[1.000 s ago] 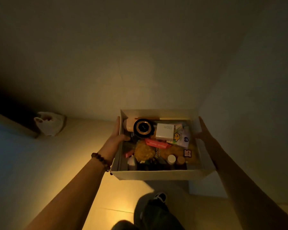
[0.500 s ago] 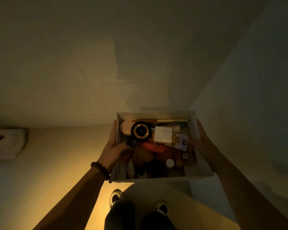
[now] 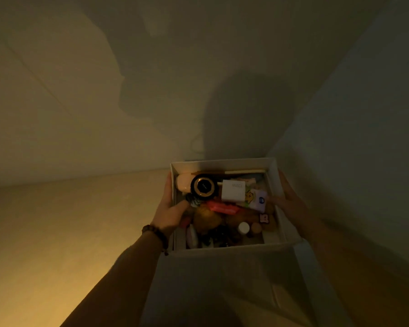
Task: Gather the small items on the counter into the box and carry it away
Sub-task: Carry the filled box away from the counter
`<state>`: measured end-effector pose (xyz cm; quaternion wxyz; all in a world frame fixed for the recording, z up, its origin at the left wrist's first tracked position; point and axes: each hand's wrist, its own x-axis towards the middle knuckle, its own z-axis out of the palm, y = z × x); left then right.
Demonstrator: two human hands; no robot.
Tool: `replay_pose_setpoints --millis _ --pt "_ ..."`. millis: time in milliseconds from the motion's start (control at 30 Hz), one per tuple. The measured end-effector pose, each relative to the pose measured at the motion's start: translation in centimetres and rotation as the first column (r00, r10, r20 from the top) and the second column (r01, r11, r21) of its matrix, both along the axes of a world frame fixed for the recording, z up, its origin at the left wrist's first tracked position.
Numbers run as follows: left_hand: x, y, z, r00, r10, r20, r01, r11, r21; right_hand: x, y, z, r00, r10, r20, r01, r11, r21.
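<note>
A white open box is held up in front of me in dim light, filled with several small items: a round black and gold compact, a white cube, a red packet and a small white cap. My left hand grips the box's left wall, thumb over the rim inside and fingers along the outside. My right hand holds the right wall the same way, its thumb reaching in over the rim. A bead bracelet sits on my left wrist.
A pale wall rises straight ahead and another wall closes in on the right, meeting in a corner behind the box. Tan floor spreads to the left. A grey boxy surface lies just below the box.
The view has swung right toward the corner; the white bag at the left has left view. My feet are no longer visible and a grey surface now lies under the box. Both hands keep their hold.
</note>
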<state>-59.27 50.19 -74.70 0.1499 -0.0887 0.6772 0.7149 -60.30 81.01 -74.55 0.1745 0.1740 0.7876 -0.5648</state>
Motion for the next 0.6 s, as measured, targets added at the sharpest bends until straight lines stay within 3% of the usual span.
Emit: replay_pose_setpoints --millis 233,533,600 --pt "-5.0 2.1 -9.5 0.993 -0.051 -0.110 0.044 0.997 -0.070 -4.4 2.5 -8.9 0.999 -0.023 -0.037 0.030 0.978 0.207" --pt "-6.9 2.9 -13.4 0.998 -0.058 0.005 0.058 0.995 -0.083 -5.0 1.7 -11.7 0.999 0.005 -0.041 0.003 0.984 0.178" --pt "-6.0 2.8 -12.0 0.997 -0.070 -0.021 0.065 0.981 -0.183 -4.6 1.3 -11.1 0.990 0.107 -0.086 -0.065 0.916 0.395"
